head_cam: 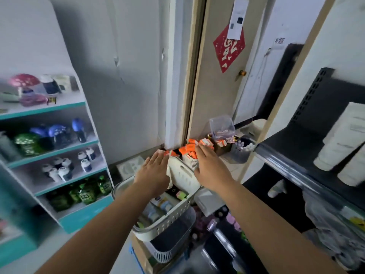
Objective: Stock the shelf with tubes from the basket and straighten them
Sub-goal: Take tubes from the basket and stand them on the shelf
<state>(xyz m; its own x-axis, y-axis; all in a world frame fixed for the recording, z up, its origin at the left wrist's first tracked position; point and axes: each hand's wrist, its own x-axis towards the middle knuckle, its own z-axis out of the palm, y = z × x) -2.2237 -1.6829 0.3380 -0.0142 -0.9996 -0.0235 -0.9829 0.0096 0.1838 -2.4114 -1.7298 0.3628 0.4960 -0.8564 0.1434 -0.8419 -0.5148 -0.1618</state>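
While the left hand [155, 171] at 9 o'clock and the right hand [210, 168] at 3 o'clock are flanking the raised handle [183, 177], both are lying flat, gripping nothing. Tubes [158, 204] are sitting in the basket [169, 218] at 6 o'clock; probably light, smooth, squashable: grip mid-body.

red diamond paper [229, 48] on door [215, 95]: white character, seemingly inverted 福 | white sheet [238, 17] above it: unreadable | wall sign [279, 42]: characters blurred

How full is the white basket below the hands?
Holding goods, not empty: several small containers lie inside the basket, though blur hides how deep they go.
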